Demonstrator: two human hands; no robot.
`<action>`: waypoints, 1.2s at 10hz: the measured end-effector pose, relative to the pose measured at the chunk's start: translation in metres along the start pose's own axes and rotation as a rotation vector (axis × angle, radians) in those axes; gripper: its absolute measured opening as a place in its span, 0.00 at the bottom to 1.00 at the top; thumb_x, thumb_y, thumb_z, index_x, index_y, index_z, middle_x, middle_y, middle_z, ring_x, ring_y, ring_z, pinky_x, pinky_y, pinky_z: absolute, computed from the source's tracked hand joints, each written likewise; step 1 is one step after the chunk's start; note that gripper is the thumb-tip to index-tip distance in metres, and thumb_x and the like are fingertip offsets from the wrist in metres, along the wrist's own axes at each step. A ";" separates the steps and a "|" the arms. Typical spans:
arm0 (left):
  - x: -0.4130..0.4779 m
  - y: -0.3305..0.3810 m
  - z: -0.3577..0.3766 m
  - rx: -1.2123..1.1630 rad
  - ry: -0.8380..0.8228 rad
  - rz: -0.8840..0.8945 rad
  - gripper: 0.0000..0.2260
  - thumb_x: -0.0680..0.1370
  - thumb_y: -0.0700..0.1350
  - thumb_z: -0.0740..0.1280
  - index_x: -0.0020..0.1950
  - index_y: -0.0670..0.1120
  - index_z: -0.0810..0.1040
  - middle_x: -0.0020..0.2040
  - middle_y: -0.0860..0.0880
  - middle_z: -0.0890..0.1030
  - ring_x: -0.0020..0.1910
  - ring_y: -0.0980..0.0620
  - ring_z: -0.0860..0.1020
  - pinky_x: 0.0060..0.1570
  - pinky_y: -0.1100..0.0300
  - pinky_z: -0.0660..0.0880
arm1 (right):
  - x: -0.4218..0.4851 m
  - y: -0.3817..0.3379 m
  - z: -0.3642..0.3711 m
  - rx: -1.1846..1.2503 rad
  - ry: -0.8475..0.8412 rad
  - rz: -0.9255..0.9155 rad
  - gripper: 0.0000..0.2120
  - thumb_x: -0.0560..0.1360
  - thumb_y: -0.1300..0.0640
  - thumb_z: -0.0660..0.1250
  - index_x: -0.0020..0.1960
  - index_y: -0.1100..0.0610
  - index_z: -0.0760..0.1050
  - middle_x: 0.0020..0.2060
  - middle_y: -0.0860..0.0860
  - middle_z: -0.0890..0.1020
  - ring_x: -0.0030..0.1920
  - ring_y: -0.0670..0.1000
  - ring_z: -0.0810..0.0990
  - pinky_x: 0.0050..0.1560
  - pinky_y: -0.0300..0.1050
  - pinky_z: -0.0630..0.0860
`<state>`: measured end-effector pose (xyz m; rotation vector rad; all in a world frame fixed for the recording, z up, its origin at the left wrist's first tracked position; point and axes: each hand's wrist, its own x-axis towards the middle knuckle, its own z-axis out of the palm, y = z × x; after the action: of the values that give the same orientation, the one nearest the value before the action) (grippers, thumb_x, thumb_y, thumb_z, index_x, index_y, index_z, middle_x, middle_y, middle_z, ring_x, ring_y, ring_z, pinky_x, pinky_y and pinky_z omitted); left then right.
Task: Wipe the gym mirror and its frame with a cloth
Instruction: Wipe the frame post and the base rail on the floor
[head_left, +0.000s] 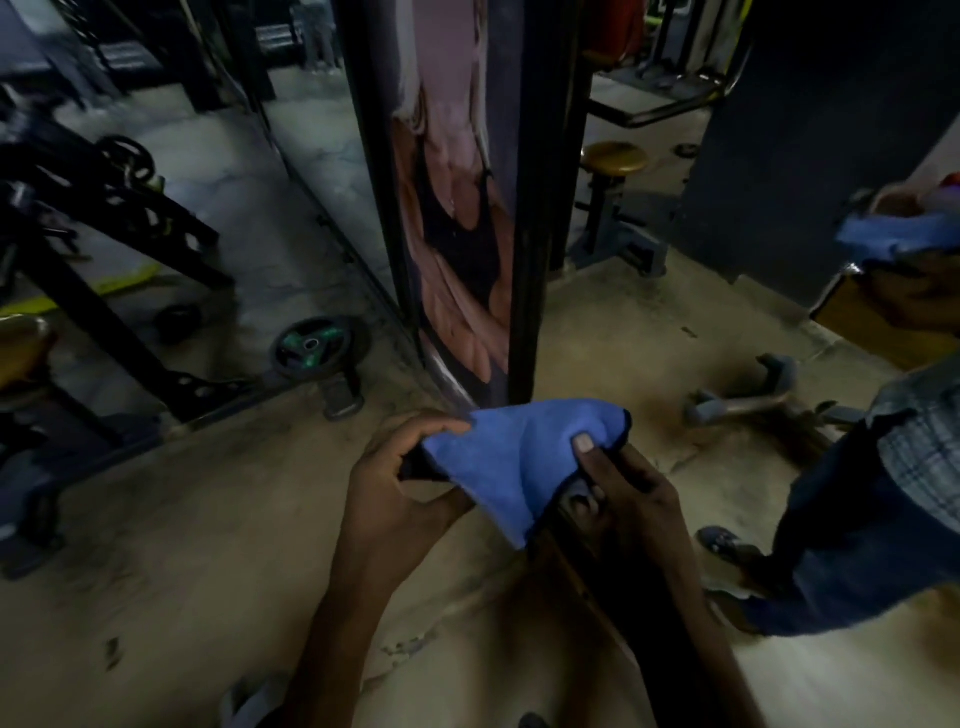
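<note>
Both hands pinch blue cloth (511, 457), left hand (400, 467), right hand (618, 483)

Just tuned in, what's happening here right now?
A person holds a blue cloth in both hands: the left hand pinches one edge, the right hand grips the other, thumb on top. It touches no glass yet; the mirror stands to the left. At the right, a figure in jeans holds a similar cloth.

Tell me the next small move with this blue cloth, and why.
Probably gather the blue cloth into the right hand and press it onto the black frame strip just beyond. The left hand and right hand both grip the cloth in the air, off any surface; the strip's foot stands right behind it.
</note>
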<state>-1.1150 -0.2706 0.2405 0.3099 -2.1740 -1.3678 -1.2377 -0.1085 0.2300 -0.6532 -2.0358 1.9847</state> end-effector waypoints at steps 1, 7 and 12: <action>-0.004 0.006 0.013 0.095 0.094 0.053 0.06 0.71 0.53 0.71 0.47 0.55 0.83 0.57 0.62 0.83 0.60 0.62 0.80 0.60 0.66 0.74 | -0.009 -0.007 -0.032 0.081 -0.856 0.226 0.13 0.71 0.47 0.74 0.50 0.54 0.85 0.44 0.54 0.88 0.51 0.61 0.86 0.53 0.53 0.82; -0.002 0.020 0.031 -0.296 0.323 -0.459 0.14 0.82 0.52 0.68 0.51 0.41 0.81 0.45 0.44 0.84 0.44 0.49 0.81 0.43 0.53 0.77 | 0.047 0.053 -0.047 0.143 -1.217 0.357 0.22 0.69 0.65 0.70 0.63 0.61 0.81 0.60 0.62 0.84 0.62 0.63 0.82 0.58 0.52 0.79; -0.013 -0.008 -0.046 0.036 0.115 -0.228 0.12 0.78 0.38 0.73 0.59 0.50 0.82 0.53 0.60 0.85 0.54 0.61 0.83 0.54 0.61 0.81 | -0.013 0.027 -0.019 -0.080 -1.132 0.027 0.26 0.78 0.71 0.68 0.69 0.47 0.75 0.60 0.45 0.82 0.62 0.48 0.80 0.62 0.44 0.77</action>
<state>-1.0790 -0.3031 0.2445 0.6517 -2.1205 -1.3943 -1.2136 -0.0975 0.2058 0.6320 -2.6117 2.6006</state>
